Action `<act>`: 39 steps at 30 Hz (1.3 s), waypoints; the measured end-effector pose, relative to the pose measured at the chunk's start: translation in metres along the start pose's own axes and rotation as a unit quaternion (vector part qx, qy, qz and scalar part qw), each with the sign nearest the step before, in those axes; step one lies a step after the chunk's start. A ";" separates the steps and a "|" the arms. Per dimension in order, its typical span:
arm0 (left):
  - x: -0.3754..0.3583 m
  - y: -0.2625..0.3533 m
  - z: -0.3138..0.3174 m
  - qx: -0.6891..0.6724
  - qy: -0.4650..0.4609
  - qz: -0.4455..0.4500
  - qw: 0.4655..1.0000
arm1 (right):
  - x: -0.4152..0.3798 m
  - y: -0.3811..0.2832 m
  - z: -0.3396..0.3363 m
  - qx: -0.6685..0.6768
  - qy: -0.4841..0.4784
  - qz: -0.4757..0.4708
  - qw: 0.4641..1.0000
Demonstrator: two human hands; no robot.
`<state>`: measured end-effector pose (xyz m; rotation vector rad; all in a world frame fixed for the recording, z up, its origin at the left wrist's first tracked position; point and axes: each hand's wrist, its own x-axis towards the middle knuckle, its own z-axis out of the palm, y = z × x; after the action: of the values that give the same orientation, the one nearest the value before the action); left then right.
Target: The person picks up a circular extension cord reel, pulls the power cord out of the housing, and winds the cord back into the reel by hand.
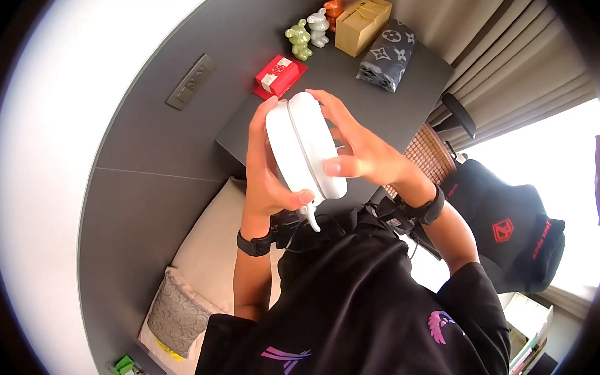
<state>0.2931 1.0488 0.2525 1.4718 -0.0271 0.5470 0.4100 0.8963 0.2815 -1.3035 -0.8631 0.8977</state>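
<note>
Held up in front of my chest is a white rounded clamshell case (pixel 290 141), with a seam running along its middle and a small white curved tab (pixel 311 217) sticking out at its lower end. My left hand (pixel 264 169) grips one side, thumb near the lower end. On the opposite side, my right hand (pixel 355 149) has its thumb pressed on the white face and its fingers around the far edge. The two halves look closed together. What lies inside cannot be seen.
On the grey desk (pixel 329 77) are a red box (pixel 277 74), shiny bear figurines (pixel 299 41), a tan gift box (pixel 363 24) and a folded patterned cloth (pixel 389 55). A black gaming chair (pixel 503 227) stands right; a bed with a cushion (pixel 179 314) is left.
</note>
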 end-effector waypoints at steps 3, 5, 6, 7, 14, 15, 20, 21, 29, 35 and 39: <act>0.001 0.005 0.000 -0.051 -0.002 -0.039 0.998 | -0.003 0.010 0.004 -0.037 0.020 -0.087 0.995; 0.002 0.012 0.001 -0.050 -0.008 -0.051 0.997 | -0.003 0.019 -0.001 -0.120 0.012 -0.183 0.976; 0.003 0.014 0.001 -0.050 -0.011 -0.056 0.997 | -0.003 0.022 -0.004 -0.160 0.008 -0.230 0.960; 0.003 0.015 0.001 -0.058 -0.016 -0.069 0.996 | -0.003 0.019 -0.005 -0.185 0.011 -0.258 0.948; 0.003 0.017 0.005 -0.129 -0.061 -0.146 0.979 | -0.013 0.002 -0.008 -0.301 0.013 -0.364 0.881; 0.002 0.020 0.006 -0.150 -0.067 -0.172 0.971 | -0.013 -0.002 -0.007 -0.304 0.010 -0.375 0.876; -0.016 0.017 -0.006 -0.260 -0.079 -0.333 0.903 | -0.020 -0.017 -0.010 -0.399 -0.043 -0.368 0.839; -0.019 0.019 -0.007 -0.280 -0.088 -0.354 0.888 | -0.022 -0.022 -0.009 -0.415 -0.053 -0.363 0.833; -0.007 0.011 -0.001 -0.253 -0.096 -0.253 0.929 | -0.026 -0.029 -0.025 -0.531 -0.090 -0.333 0.774; 0.015 0.006 0.005 -0.073 0.085 0.031 0.993 | -0.048 -0.022 0.010 -0.369 0.137 -0.241 0.887; 0.019 0.010 0.007 0.040 0.133 0.090 0.986 | -0.043 -0.009 0.048 -0.317 0.164 -0.163 0.920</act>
<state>0.3088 1.0486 0.2689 1.4710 0.0721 0.8968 0.3491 0.8763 0.2929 -1.7323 -1.1042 0.1110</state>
